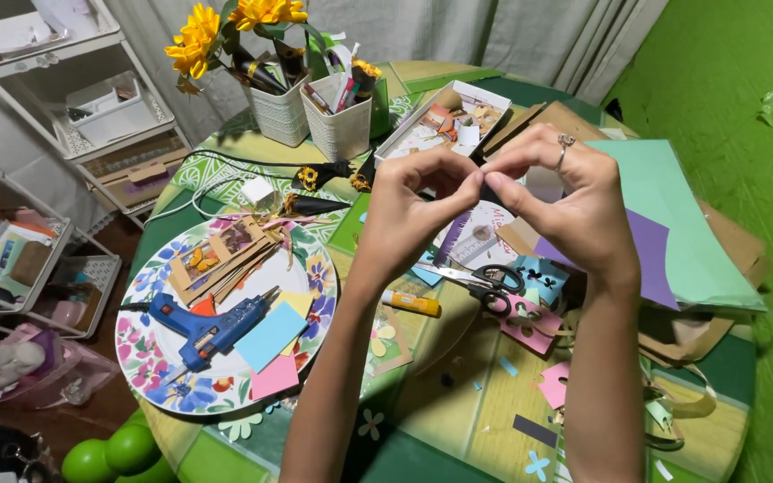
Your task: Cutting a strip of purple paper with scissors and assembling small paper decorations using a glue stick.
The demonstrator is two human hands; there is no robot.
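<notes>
Left hand and right hand raised over table, fingertips pinched together on something too small to identify. Below them, scissors and glue stick. On floral plate: blue glue gun, paper squares. In white basket: sunflowers.

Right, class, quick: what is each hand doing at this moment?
Left hand: fingers pinched shut at the tips; what they hold is too small to tell.
Right hand: pinched shut against the left's fingertips; held item cannot be told.
</notes>
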